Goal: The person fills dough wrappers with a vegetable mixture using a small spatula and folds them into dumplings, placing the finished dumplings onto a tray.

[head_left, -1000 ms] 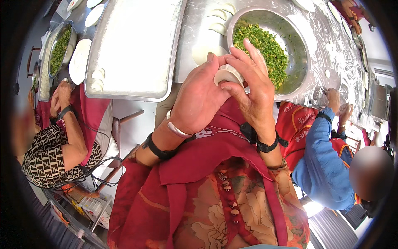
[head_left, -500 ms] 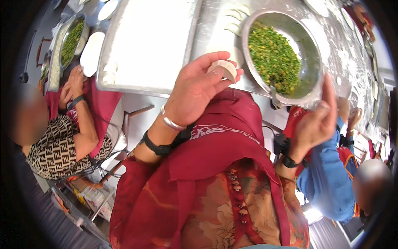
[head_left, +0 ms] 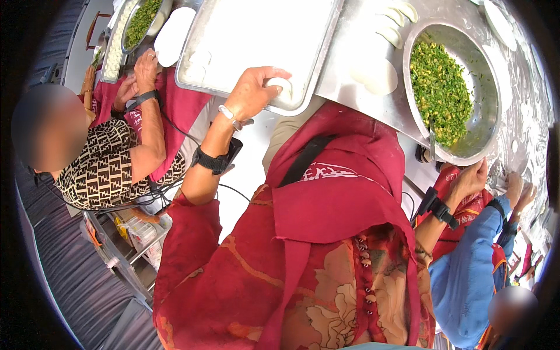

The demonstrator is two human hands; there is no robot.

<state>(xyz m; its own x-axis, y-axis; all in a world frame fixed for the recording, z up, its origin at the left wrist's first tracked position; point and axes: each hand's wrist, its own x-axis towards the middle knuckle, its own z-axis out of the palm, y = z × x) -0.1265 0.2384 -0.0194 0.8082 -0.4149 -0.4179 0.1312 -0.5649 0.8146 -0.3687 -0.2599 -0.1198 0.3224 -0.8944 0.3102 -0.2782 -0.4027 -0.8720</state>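
Observation:
My left hand (head_left: pixel 255 91) is closed on a white folded dumpling (head_left: pixel 280 91), thumb and forefinger around it. It is at the near right corner of a large metal tray (head_left: pixel 233 92) whose floor glares white. A few pale dumplings (head_left: pixel 197 65) lie by the tray's left edge. My right hand (head_left: pixel 468 179) is just below the near rim of a steel bowl (head_left: pixel 489 125), fingers drawn together; anything in them is hidden. Chopped green and yellow filling (head_left: pixel 440 93) fills much of the bowl, with a utensil handle (head_left: pixel 432 140) over its rim.
Between tray and bowl, round dough wrappers (head_left: pixel 379 76) and several curved dough pieces (head_left: pixel 389 35) lie on the metal table (head_left: pixel 344 70). A person (head_left: pixel 102 157) works at the left beside another filling bowl (head_left: pixel 143 23); a person in blue sleeves (head_left: pixel 466 256) is close on the right.
My left hand has carried the dumpling left to the tray's corner. My right hand has come lower, its fingers drawing together below the bowl. The whole view has shifted.

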